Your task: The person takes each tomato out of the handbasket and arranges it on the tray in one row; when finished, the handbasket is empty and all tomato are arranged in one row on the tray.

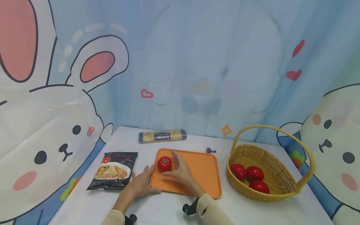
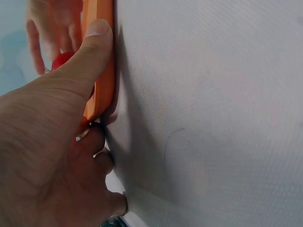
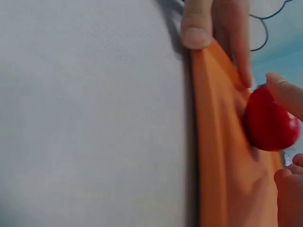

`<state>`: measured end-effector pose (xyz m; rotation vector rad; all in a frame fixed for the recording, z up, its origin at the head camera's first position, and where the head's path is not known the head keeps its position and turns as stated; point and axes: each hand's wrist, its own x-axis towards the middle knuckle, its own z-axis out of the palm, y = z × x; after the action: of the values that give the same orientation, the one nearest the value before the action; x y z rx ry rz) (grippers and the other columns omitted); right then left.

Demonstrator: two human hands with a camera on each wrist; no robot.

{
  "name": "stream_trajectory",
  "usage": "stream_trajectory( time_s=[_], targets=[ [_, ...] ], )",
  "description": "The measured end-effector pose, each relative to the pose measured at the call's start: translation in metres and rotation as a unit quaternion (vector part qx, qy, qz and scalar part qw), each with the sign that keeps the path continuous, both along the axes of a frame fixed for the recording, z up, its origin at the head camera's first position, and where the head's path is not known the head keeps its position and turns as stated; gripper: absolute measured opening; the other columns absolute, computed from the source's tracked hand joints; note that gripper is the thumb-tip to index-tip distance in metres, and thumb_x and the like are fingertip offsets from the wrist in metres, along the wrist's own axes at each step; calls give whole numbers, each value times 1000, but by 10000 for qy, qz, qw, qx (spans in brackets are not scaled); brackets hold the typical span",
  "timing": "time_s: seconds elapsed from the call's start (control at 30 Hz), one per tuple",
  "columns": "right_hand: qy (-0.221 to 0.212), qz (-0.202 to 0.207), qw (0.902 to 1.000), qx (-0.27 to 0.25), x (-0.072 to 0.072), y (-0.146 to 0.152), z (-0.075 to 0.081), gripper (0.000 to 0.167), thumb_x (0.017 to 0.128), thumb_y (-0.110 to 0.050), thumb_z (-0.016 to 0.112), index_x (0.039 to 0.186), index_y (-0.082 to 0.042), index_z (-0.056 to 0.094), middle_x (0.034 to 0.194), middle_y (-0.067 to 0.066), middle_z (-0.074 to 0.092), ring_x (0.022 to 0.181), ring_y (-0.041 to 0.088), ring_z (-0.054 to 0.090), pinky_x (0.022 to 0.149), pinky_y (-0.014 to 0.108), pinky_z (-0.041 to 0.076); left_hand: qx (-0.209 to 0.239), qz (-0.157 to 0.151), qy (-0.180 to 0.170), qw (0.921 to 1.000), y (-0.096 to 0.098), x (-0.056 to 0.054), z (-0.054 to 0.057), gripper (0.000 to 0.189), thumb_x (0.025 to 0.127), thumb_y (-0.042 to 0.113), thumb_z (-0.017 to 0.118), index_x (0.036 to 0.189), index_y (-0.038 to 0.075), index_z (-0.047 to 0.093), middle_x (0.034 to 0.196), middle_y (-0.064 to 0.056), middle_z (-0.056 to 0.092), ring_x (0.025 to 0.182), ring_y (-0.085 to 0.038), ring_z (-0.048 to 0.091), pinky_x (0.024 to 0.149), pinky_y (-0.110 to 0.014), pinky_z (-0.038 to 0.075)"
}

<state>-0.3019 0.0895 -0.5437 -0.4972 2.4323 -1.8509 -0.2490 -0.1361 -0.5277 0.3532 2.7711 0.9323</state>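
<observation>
A red tomato (image 1: 164, 164) with a green top sits on the left part of an orange tray (image 1: 202, 168). My right hand (image 1: 181, 170) reaches over the tray, its thumb and fingers spread at the tomato's right side. In the right wrist view a fingertip is close to the tomato (image 3: 270, 120); whether it touches cannot be told. My left hand (image 1: 142, 184) lies at the tray's near left corner, fingers extended. The left wrist view has that thumb (image 2: 92, 49) against the tray's orange rim (image 2: 106, 90).
Left of the tray lies a black noodle packet (image 1: 115, 170). Behind it is a pack of spaghetti (image 1: 162, 136), and a small purple item (image 1: 209, 150) lies at the back right. A handled wicker basket (image 1: 277, 162) on the right holds several tomatoes (image 1: 255, 172).
</observation>
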Motion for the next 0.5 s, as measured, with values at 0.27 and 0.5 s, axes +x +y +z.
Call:
stream_trajectory(
  time_s=[0.27,0.5],
  targets=[
    [482,158,9987,-12,30,31,54,91,89,-11,90,164,-6,40,169,15,43,159,34,38,126,47,37,-50,109,-59,9999,-4,1,-3,116,79,48,95,169,5,34,168,-31,36,158,-49,32,122,-84,-1],
    [1251,1310,9818,574,62,116,117,29,100,-6,76,129,-3,73,118,13,80,108,26,77,92,37,66,41,-13,-48,10000,2,-1,-3,117,80,47,95,169,5,32,169,-28,38,162,-45,25,121,-84,-4]
  ],
)
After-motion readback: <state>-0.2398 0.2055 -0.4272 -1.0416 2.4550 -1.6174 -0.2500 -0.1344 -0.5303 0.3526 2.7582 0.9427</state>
